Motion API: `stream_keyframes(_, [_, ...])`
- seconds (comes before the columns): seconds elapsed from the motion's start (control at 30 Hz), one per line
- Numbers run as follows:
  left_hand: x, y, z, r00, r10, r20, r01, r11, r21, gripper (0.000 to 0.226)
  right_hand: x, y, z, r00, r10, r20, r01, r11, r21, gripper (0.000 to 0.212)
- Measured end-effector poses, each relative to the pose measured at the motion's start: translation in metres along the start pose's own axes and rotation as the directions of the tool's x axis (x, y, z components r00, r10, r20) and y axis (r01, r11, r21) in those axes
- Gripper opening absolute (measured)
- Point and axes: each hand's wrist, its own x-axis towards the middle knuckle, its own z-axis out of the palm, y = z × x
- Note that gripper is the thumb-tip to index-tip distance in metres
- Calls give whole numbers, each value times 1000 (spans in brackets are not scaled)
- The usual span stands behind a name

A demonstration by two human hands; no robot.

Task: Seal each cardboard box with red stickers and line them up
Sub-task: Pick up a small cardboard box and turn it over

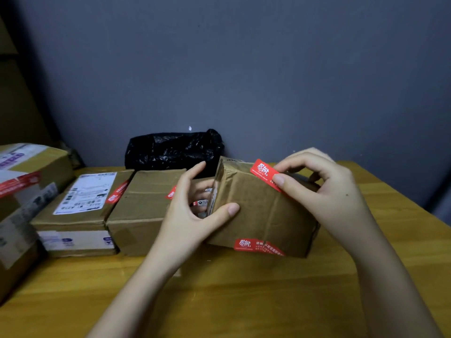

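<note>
I hold a brown cardboard box [263,211] tilted above the wooden table [244,301]. My left hand [192,213] grips its left end, thumb on the near face. My right hand [324,189] presses a red sticker [264,173] with white print onto the box's top edge. Another red sticker [256,246] sits on the box's lower front edge. Left of it lie two sealed boxes side by side: one plain [141,206] and one with a white shipping label [80,203], a red sticker [117,192] between them.
A large box [22,191] with red tape stands at the far left. A crumpled black plastic bag [173,150] lies against the grey wall behind the boxes. The table's right edge runs diagonally at the right.
</note>
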Motion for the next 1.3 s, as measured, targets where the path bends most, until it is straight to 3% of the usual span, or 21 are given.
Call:
stream_keyframes(0.07, [1, 0, 0, 1000, -25, 0, 25, 999, -31, 89, 0, 1, -1, 999, 48, 14, -49, 997, 60, 2])
stream_keyframes(0.23, [1, 0, 1, 997, -70, 11, 71, 996, -57, 91, 0, 4, -3, 996, 86, 35, -90, 986, 140, 15])
stream_keyframes(0.57, [3, 1, 1, 994, -104, 11, 105, 990, -96, 92, -1, 3, -4, 998, 53, -18, -47, 969, 243, 4])
stream_keyframes(0.73, [2, 6, 3, 994, -106, 4, 106, 988, -115, 79, -1, 5, -4, 998, 65, -2, -62, 953, 295, 7])
stream_keyframes(1.3, [3, -3, 3, 988, -149, 27, 151, 981, -121, 85, -2, 9, -2, 997, 72, 7, -69, 917, 394, 10])
